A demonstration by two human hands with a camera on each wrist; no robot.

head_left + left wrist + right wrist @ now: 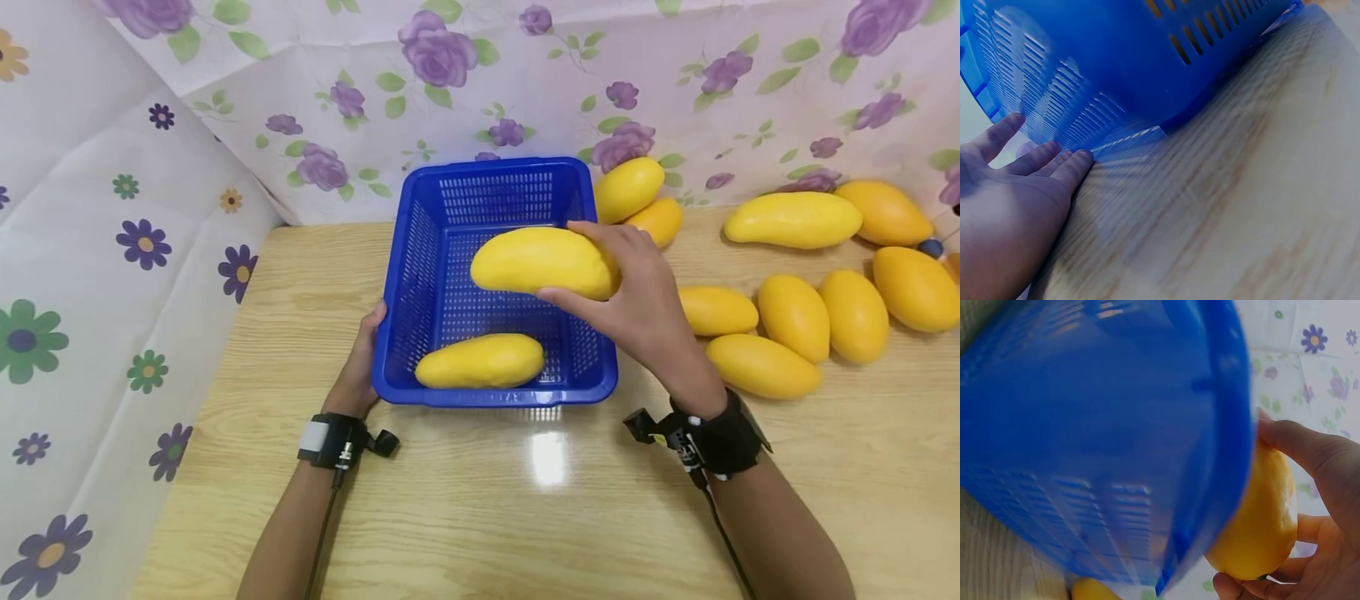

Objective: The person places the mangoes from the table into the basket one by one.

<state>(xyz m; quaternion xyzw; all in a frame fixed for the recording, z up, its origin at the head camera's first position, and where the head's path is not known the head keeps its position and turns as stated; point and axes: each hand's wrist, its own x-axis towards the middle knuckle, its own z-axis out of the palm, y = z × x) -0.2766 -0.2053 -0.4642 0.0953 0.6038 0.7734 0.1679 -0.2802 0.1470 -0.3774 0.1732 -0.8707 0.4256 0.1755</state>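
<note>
A blue plastic basket with slotted walls stands on the wooden table. My right hand grips a yellow mango over the basket's right part, thumb on the near side and fingers on the far side. In the right wrist view the held mango is partly hidden behind the basket wall. Another mango lies inside along the near wall. My left hand touches the basket's left side; its fingers are fairly straight against the slotted wall in the left wrist view.
Several loose mangoes lie on the table at the right, and a pair, one a yellow mango, sits behind the basket's right corner. A flowered cloth rises at the back. Both wrists carry strapped cameras with cables.
</note>
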